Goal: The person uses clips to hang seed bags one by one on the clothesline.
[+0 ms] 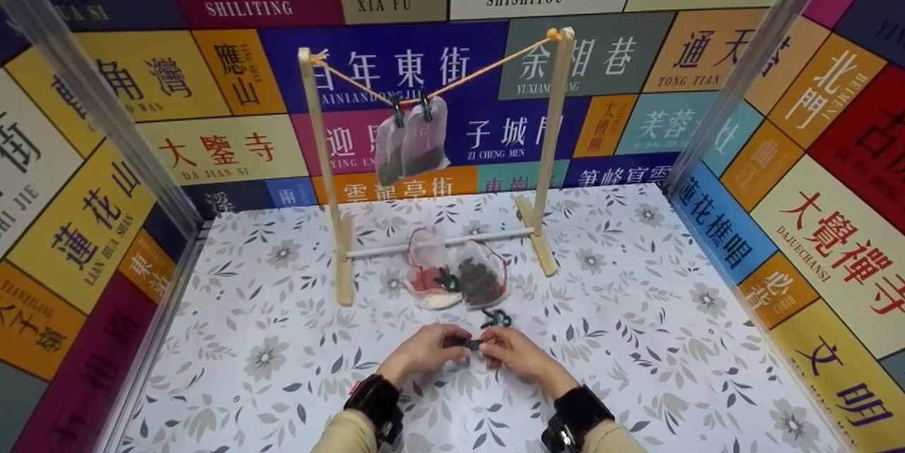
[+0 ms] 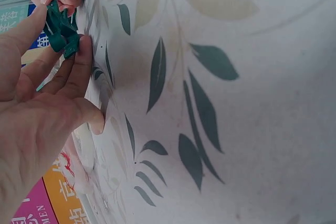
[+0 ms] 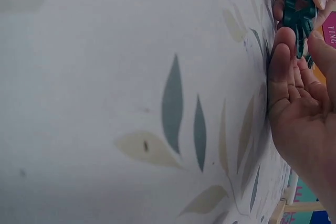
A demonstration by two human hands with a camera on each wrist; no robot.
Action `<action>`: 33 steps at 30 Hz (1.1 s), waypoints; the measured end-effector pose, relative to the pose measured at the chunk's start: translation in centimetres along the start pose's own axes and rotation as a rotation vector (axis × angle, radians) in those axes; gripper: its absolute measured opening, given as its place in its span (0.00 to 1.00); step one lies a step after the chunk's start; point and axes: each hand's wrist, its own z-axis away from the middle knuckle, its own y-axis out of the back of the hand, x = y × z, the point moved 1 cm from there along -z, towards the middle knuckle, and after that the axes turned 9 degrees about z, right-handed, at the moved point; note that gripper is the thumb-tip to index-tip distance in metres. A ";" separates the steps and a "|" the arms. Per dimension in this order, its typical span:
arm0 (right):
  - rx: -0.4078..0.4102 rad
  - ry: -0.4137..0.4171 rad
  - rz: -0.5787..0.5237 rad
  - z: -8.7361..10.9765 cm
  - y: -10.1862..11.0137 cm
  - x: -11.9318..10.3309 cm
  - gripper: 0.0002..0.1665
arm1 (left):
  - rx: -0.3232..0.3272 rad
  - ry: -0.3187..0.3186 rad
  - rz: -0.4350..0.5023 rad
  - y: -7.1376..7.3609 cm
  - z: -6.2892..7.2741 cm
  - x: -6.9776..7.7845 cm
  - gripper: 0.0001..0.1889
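Observation:
In front of me my left hand [image 1: 426, 348] and right hand [image 1: 522, 353] meet over the patterned cloth. Between their fingertips is a small dark green plastic clip [image 1: 472, 344]. The left wrist view shows the clip [image 2: 63, 31] pinched by the left thumb and fingers. At its other end, in the right wrist view, the right thumb and fingers grip the clip [image 3: 299, 19]. Just beyond the hands lie more green clips [image 1: 497, 318]. Behind them rest a mesh pouch with reddish and white contents [image 1: 430, 282] and one with dark contents [image 1: 482, 276].
A wooden stand [image 1: 553, 135] rises at the back, with an orange string [image 1: 488, 71] between its posts and a white rod [image 1: 378, 249] low down. Dark clips hold two pale pouches [image 1: 424, 145] on the string. Printed panels [image 1: 799, 121] wall the sides and back.

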 end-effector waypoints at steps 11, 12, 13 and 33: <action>0.031 -0.065 -0.027 -0.3 0.0 -0.4 0.13 | -0.037 0.089 0.008 1.1 -0.5 0.8 0.23; 0.037 -0.067 -0.023 -0.4 0.0 -0.5 0.13 | -0.039 0.093 -0.001 1.4 -0.5 0.9 0.23; 0.043 -0.066 -0.018 -0.4 -0.1 -0.5 0.12 | -0.038 0.093 -0.015 1.7 -0.6 1.0 0.23; 0.287 0.009 0.122 -4.1 4.3 -4.1 0.09 | 0.718 0.085 -0.114 8.7 -5.3 0.2 0.13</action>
